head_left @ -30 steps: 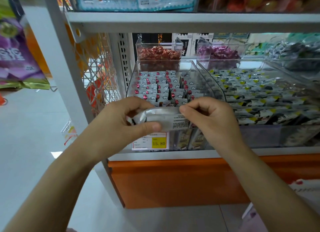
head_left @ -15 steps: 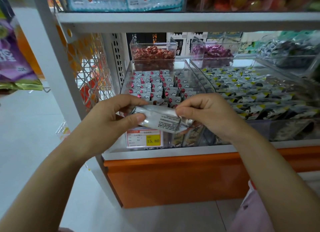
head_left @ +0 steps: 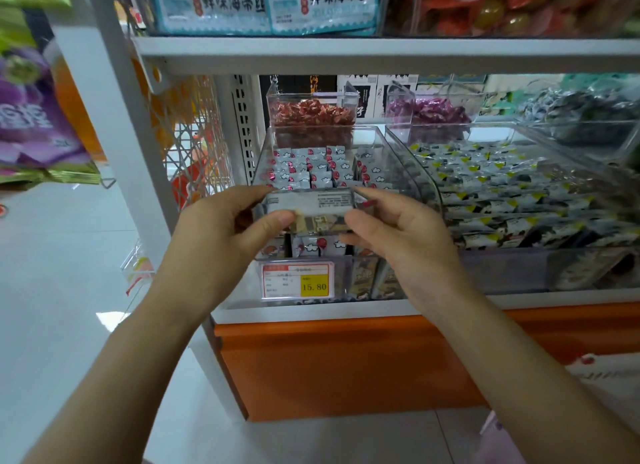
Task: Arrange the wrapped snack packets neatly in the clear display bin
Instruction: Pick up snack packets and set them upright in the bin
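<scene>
The left hand [head_left: 225, 228] and right hand [head_left: 398, 235] each pinch one end of a silver snack packet [head_left: 308, 202], thumb below and fingers above, holding it level over the near edge of the clear display bin [head_left: 420, 178]. Rows of packets [head_left: 311, 173] fill the bin beyond it, and a price tag [head_left: 298, 280] sits on the bin's near face.

Soft, even overhead light fills the scene, and the pale floor [head_left: 52, 290] is bright, with one small white glare patch at the left. The upper shelf [head_left: 346, 53] shades the clear display bin [head_left: 398, 166], whose walls carry faint reflections. Wide-angle distortion bends the shelf post [head_left: 114, 100]. The corners look soft, but the large digits on the price tag [head_left: 298, 280] read clearly.
</scene>
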`<state>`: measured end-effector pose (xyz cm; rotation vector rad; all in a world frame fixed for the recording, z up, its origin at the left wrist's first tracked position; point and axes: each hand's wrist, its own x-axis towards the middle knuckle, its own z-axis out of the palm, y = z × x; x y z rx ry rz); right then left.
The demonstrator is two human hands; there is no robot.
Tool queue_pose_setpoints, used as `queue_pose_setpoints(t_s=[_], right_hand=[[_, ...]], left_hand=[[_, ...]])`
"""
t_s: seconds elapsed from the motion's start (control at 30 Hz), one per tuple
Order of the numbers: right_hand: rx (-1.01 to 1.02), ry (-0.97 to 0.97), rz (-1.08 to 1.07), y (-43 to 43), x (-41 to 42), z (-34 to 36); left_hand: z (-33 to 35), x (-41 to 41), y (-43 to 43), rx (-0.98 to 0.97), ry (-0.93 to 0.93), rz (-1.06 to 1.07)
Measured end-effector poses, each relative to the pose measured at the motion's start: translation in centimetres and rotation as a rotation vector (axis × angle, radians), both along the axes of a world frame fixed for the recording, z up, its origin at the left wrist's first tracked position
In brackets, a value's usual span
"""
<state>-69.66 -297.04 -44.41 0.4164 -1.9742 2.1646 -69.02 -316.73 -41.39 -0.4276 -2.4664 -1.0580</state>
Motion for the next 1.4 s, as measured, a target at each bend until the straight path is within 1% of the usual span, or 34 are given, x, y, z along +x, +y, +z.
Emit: queue_pose_setpoints(t_s=[0.13,0.23,0.33,0.43,0.5,0.57,0.67,0.77,0.87,0.93,1.0,1.07,1.1,1.17,1.2,1.27,1.3,1.33,1.4], right_hand=[[0.044,0.053,-0.118,-0.7,-0.7,0.6],[0.119,0.064,-0.117,-0.6,-1.6,1.7],[0.311,0.102,-0.080,-1.2,-2.1,2.4],[0.531,0.173,-0.107,-2.4,-2.4,3.0],[0.631,0.236,-0.154,-3.0,-2.6,3.6],[0.657,0.285,-0.183,-3.1,-3.0,4.3],[0.720,0.282,-0.181,-3.0,-3.3,4.7],[0.807,0.289,-0.130,-4.0,-3.3,3.5],[0.874,0.328,-0.149,-5.6,-3.3,1.6],[0.975,0.384,-0.208,-6.3,-3.5,0.9],[1.152,0.467,-0.231,-6.4,-3.8,0.7],[1.304,0.510,-0.168,-6.4,-3.7,0.7],[1.336,0.515,-0.129,-6.4,-3.7,0.7],[1.312,0.499,-0.078,-6.3,-3.9,1.2],[1.244,0.465,-0.075,-6.2,-4.2,1.5],[1.065,0.388,-0.136,-5.9,-5.2,2.5],[1.026,0.361,-0.171,-5.8,-5.8,2.8],[1.049,0.350,-0.184,-5.8,-6.2,3.0],[1.224,0.374,-0.147,-6.3,-6.8,3.1]], left_hand=[[0.0,-0.3,-0.5,0.039,-0.015,-0.008],[0.0,-1.1,-1.8,0.027,0.039,0.053],[-0.6,-1.9,-2.5,-0.066,0.026,0.036],[-1.6,-2.5,-2.3,-0.111,-0.003,-0.018],[-2.0,-2.8,-2.3,-0.090,-0.021,-0.042],[-2.3,-3.0,-2.3,-0.036,-0.065,-0.072],[-2.6,-3.1,-2.3,0.037,-0.114,-0.124],[-2.9,-3.2,-2.2,0.045,-0.136,-0.150],[-3.0,-3.4,-2.3,0.025,-0.152,-0.113],[-3.0,-3.4,-2.4,0.018,-0.146,-0.099],[-3.1,-3.5,-2.6,0.019,-0.140,-0.095],[-3.2,-3.5,-2.8,0.003,-0.141,-0.080],[-3.2,-3.6,-2.9,-0.004,-0.139,-0.076],[-3.2,-3.6,-2.9,-0.011,-0.135,-0.073],[-3.2,-3.6,-2.9,-0.012,-0.134,-0.072],[-3.1,-3.6,-2.9,-0.012,-0.143,-0.065],[-3.0,-3.6,-2.9,-0.014,-0.150,-0.058],[-3.0,-3.6,-2.9,-0.018,-0.152,-0.050],[-2.9,-3.6,-2.9,-0.031,-0.138,-0.034]])
